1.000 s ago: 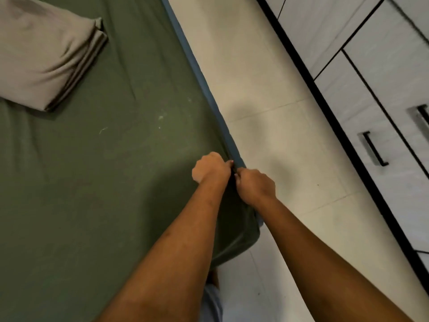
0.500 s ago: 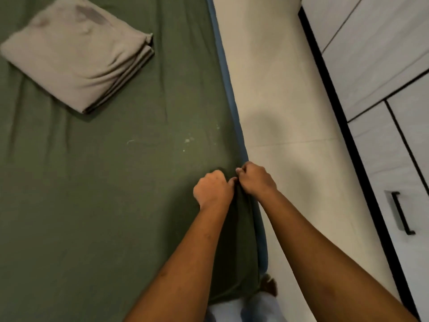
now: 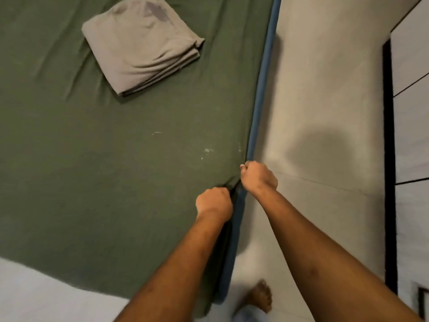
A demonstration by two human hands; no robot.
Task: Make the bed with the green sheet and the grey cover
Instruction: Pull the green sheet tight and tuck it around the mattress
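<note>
**Green sheet (image 3: pixel 116 182) gripped by both hands at the side of the bed**

The bed is seen from above, from the head of the person making it. The green sheet is spread across most of the mattress, with light creases toward the far left and a few pale specks near the right edge. Its right-hand border is held at the blue side of the mattress (image 3: pixel 262 89), where the cloth is bunched into a small fold.

The left hand (image 3: pixel 213 202) is clenched on top of the sheet just inside that edge, with the fingers curled round a gather of cloth. The right hand (image 3: pixel 258 177) is placed a little farther along and is closed in a fist on the sheet's border, right against the blue side. The two hands are close but not touching.

The grey cover (image 3: pixel 141 47) is laid on the sheet toward the far end of the bed. It is folded into a thick square, well apart from the hands.

At the near left corner a white surface (image 3: pixel 46 293) is left uncovered by the sheet. A pale tiled floor (image 3: pixel 313 101) is seen beside the bed, with a bare foot (image 3: pixel 262 296) on it. Along the right stands a white wardrobe (image 3: pixel 411 135) with black trim, its doors closed.
</note>
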